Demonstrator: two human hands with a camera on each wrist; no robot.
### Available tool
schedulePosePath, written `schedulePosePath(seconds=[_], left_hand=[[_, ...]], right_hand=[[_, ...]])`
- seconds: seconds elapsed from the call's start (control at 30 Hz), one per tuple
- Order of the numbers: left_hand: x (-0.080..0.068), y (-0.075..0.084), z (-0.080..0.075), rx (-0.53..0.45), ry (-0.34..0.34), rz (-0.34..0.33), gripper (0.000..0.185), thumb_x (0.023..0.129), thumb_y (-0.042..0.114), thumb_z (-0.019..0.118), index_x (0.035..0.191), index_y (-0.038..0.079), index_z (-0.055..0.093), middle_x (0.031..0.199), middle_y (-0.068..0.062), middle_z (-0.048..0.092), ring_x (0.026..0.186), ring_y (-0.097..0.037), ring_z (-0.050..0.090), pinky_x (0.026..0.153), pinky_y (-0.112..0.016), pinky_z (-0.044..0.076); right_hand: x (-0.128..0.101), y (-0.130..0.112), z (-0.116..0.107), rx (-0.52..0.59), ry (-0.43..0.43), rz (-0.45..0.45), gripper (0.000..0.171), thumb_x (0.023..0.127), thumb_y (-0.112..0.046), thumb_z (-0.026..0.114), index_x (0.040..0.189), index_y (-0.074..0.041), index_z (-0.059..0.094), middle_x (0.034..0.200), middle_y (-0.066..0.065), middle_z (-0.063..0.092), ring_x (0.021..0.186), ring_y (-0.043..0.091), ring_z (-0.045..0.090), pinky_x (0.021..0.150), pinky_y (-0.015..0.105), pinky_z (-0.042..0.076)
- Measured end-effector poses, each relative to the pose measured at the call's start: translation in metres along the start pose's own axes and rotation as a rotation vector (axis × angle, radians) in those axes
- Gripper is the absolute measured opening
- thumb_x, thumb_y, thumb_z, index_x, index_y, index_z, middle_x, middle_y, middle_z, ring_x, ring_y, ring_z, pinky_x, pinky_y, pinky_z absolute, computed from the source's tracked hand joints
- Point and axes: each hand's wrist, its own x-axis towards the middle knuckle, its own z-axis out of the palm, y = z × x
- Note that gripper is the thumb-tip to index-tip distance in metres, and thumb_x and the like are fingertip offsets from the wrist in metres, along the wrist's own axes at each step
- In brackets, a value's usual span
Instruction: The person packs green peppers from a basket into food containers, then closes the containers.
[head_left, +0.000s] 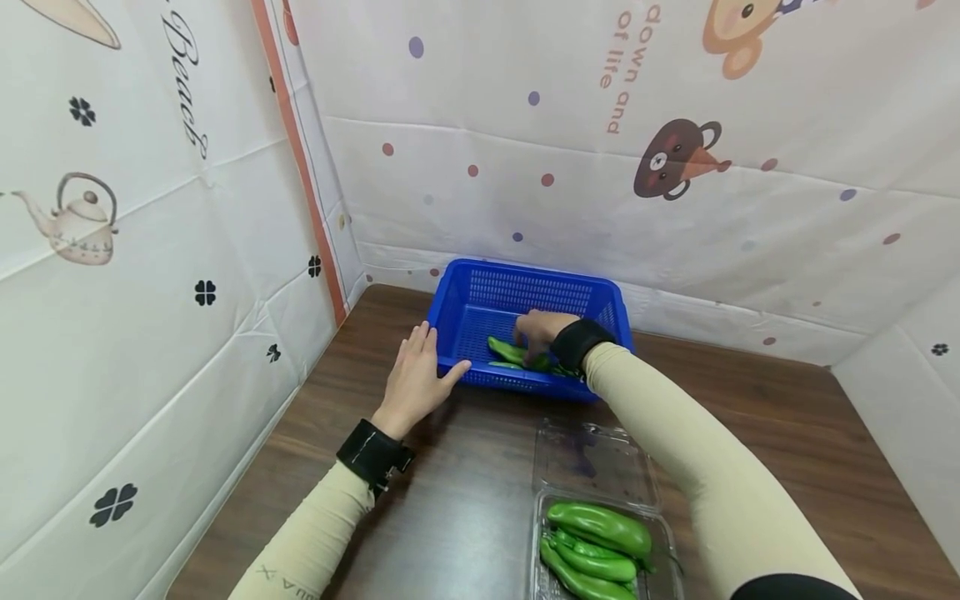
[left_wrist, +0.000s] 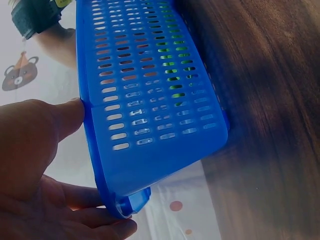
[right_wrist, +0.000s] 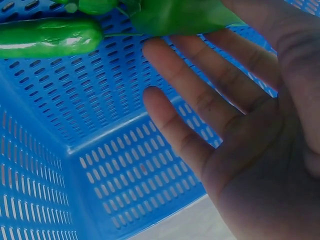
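Observation:
A blue perforated basket (head_left: 525, 273) stands at the back of the brown table. My left hand (head_left: 415, 379) lies flat against its front left corner, fingers straight and thumb (left_wrist: 65, 115) touching the rim of the basket (left_wrist: 150, 100). My right hand (head_left: 538, 332) reaches inside the basket, over green peppers (head_left: 508, 352) on its floor. In the right wrist view the right hand (right_wrist: 240, 125) has straight, spread fingers whose tips touch one green pepper (right_wrist: 175, 17). A second pepper (right_wrist: 47, 37) lies beside it on the basket floor (right_wrist: 100, 150).
A clear plastic clamshell box (head_left: 596, 462) lies open near the table's front edge, with several green peppers (head_left: 596, 537) in its lower half. Printed cloth walls (head_left: 150, 250) close in the table on the left, back and right.

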Motion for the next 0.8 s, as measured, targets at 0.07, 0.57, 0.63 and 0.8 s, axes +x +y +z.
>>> schedulePosePath(seconds=[0.07,0.57,0.63,0.8], left_hand=[[0.0001,0.0004,-0.0005,0.004,-0.001,0.0,0.086,0.099,0.05,0.065,0.151,-0.013,0.039,0.16,-0.031,0.032,0.151,-0.043,0.029,0.123,-0.056,0.021],[0.0012,-0.0009,0.0008,0.007,0.007,0.004,0.085,0.099,0.05,0.065,0.151,-0.013,0.04,0.159,-0.031,0.033,0.15,-0.043,0.03,0.123,-0.055,0.022],[0.0012,-0.0011,0.0013,0.009,0.008,0.003,0.085,0.099,0.05,0.065,0.151,-0.012,0.04,0.159,-0.031,0.034,0.15,-0.043,0.03,0.123,-0.055,0.022],[0.0013,-0.0012,0.0013,0.005,0.002,-0.002,0.086,0.098,0.051,0.065,0.151,-0.012,0.039,0.16,-0.03,0.033,0.151,-0.042,0.029,0.123,-0.055,0.022]], right_hand=[[-0.0001,0.0003,-0.0001,0.009,-0.009,0.001,0.041,0.089,-0.03,0.083,0.127,-0.016,0.073,0.121,0.007,0.066,0.106,0.022,0.061,0.088,0.041,0.057],[-0.0022,-0.0021,-0.0006,0.022,-0.043,0.008,0.041,0.094,-0.022,0.076,0.134,-0.014,0.068,0.13,0.009,0.063,0.109,0.023,0.058,0.087,0.041,0.055],[-0.0023,-0.0026,0.0005,0.032,-0.045,0.004,0.041,0.094,-0.02,0.075,0.134,-0.014,0.068,0.128,0.008,0.065,0.105,0.022,0.06,0.085,0.039,0.056],[-0.0024,-0.0022,0.0018,0.042,-0.041,-0.019,0.042,0.094,-0.018,0.076,0.134,-0.013,0.068,0.127,0.007,0.066,0.104,0.021,0.06,0.088,0.04,0.056]])
